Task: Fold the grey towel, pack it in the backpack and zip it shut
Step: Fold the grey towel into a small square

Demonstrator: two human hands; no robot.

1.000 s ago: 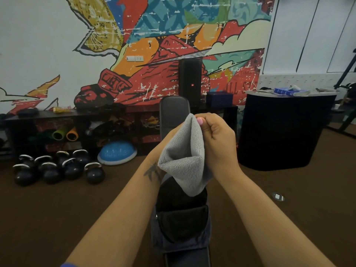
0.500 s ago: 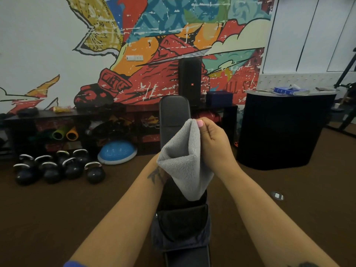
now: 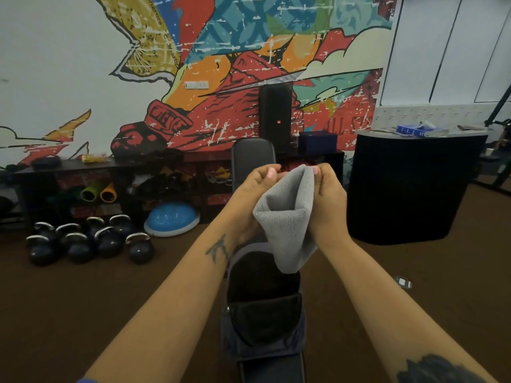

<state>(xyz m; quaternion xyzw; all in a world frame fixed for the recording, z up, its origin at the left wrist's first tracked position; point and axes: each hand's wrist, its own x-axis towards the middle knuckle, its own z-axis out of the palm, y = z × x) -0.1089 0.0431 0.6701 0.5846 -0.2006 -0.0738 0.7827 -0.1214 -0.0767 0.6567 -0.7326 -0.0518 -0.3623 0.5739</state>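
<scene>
The grey towel [image 3: 287, 217] hangs folded between both hands, held up in front of me. My left hand [image 3: 253, 189] pinches its upper left edge. My right hand [image 3: 327, 200] pinches the upper right corner. The towel's lower tip dangles just above the backpack [image 3: 262, 313]. This dark backpack lies on a black padded bench [image 3: 253, 153] with its main compartment open and a dark front pocket toward me.
Several kettlebells [image 3: 88, 241] and a blue balance dome [image 3: 171, 218] sit on the brown floor at the left. A low shelf [image 3: 110, 167] runs along the mural wall. A black rounded counter [image 3: 414, 186] stands at the right. A tall black speaker [image 3: 275, 117] is behind the bench.
My hands have moved slightly right and apart. The left hand now shows at the towel's top edge, and the fold has opened between the two hands.
</scene>
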